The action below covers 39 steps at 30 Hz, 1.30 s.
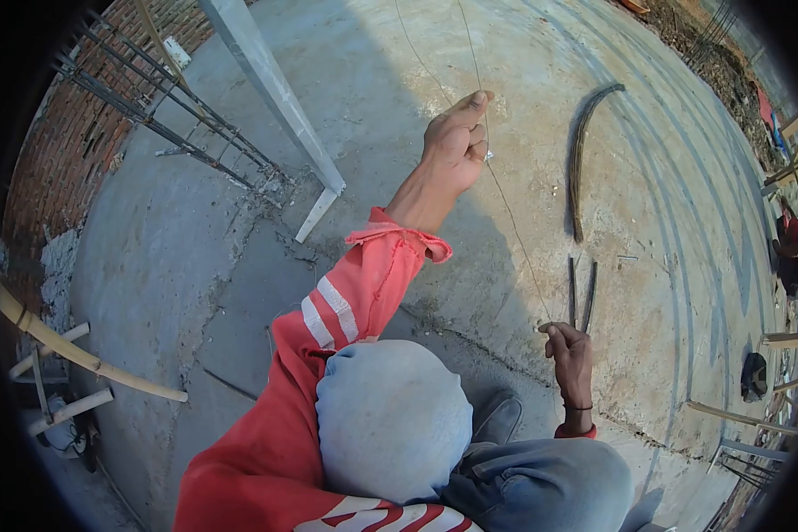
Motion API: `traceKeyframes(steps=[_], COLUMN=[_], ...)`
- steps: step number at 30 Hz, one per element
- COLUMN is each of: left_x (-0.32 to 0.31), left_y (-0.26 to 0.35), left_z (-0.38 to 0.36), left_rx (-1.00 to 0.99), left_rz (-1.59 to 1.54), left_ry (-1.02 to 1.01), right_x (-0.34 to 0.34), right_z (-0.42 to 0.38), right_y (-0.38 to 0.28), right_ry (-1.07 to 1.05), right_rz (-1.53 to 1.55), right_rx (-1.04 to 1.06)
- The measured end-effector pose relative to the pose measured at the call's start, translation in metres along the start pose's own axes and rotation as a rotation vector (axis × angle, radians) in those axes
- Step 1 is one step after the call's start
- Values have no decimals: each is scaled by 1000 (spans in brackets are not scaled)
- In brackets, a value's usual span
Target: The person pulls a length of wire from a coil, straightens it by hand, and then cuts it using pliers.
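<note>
A thin wire [516,226] runs over the concrete floor between my two hands. My left hand [459,142], at the end of a red sleeve, is closed with thumb and fingers pinched on the wire, and strands extend beyond it toward the top of the view. Lower and to the right, my right hand [569,350] pinches the wire's near end between thumb and fingers. Two short dark rods [582,293] lie just beyond my right hand. Farther out lies a curved bundle of wires [582,160].
A metal post [279,93] and a rebar cage [173,106] stand at the upper left by a brick wall [66,168]. A bamboo pole [89,355] reaches in from the left. Another person [791,248] is at the right edge, near wooden pieces.
</note>
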<state>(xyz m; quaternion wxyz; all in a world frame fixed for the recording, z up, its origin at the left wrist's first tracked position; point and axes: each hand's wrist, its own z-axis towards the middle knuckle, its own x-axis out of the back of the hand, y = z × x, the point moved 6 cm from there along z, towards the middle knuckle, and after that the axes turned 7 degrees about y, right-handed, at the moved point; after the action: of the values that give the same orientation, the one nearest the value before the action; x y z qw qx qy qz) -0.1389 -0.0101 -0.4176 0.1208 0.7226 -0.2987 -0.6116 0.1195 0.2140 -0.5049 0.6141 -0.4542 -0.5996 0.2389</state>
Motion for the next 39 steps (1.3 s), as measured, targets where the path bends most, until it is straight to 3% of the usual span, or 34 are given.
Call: traceKeyframes(steps=[2, 3, 4, 6, 7, 9, 10, 11, 12, 14, 15, 16, 17, 19, 20, 22, 23, 25, 26, 27, 28, 29, 31, 35, 36, 38, 39], left_x=[-2, 0, 2, 10, 16, 23, 24, 24, 23, 19, 13, 12, 13, 20, 24, 35, 39, 38, 35, 31, 27, 24, 22, 28, 34, 44, 48], left_y=[-6, -9, -11, -10, -9, -5, -3, -3, 0, 1, -2, -5, -7, -17, -17, -14, -11, -5, -3, 0, 3, 2, 0, 1, 6, 10, 11], left_z=[-1, 0, 1, 7, 10, 11, 11, 13, 14, 11, 6, 4, 4, 7, 10, 17, 18, 18, 18, 18, 17, 16, 14, 14, 16, 19, 19], left_rx=[13, 24, 34, 57, 82, 62, 42, 46, 20, -6, 4, 14, 13, 83, 81, 116, 113, 88, 90, 62, 32, 32, 29, 26, 0, -27, -14], left_rz=[54, 66, 79, 26, -29, -86, -144, -146, -147, -152, -89, -26, -29, -3, -1, -102, -101, -180, -180, -177, -175, -176, -102, -35, -14, 7, 17], left_ry=[-4, 2, 8, 28, 48, 43, 36, 33, 37, 42, 71, 101, 104, 93, 92, 112, 115, 74, 74, 70, 65, 65, 76, 93, 107, 121, 121], right_x=[-27, -41, -37, -37, -17, 15, 28, 35, 36, 32, 21, 3, -17, -48, -37, -28, -7, 26, 28, 34, 39, 35, 26, -4, -6, -30, -22], right_z=[-16, -25, -26, -55, -53, -35, -22, -11, -5, 9, 12, 5, -4, -29, -31, -55, -50, -28, -23, -7, 1, 2, 3, -6, -12, -29, -32], right_y=[-30, -28, -42, -82, -94, -75, -63, -49, -41, 1, 0, -1, -11, -33, -50, -83, -79, -65, -61, -40, -18, -13, 11, 18, 16, 7, -7], right_ry=[-259, -475, -475, -1033, -1003, -608, -219, 35, 38, 224, 162, 62, -141, -592, -592, -1060, -934, -556, -554, -236, 83, 83, 200, 83, 83, -369, -372], right_rz=[-233, -161, -160, 382, 696, 1517, 1664, 1679, 1678, 481, 61, -163, -292, -128, -126, 379, 750, 1436, 1436, 1465, 1465, 1464, 572, -291, -289, -65, -65], right_rx=[179, 211, 212, 64, 224, 184, -32, -238, -233, -240, -2, -11, 117, 136, 139, 7, 177, 156, 155, -31, -214, -213, -297, 43, 43, 26, 27])
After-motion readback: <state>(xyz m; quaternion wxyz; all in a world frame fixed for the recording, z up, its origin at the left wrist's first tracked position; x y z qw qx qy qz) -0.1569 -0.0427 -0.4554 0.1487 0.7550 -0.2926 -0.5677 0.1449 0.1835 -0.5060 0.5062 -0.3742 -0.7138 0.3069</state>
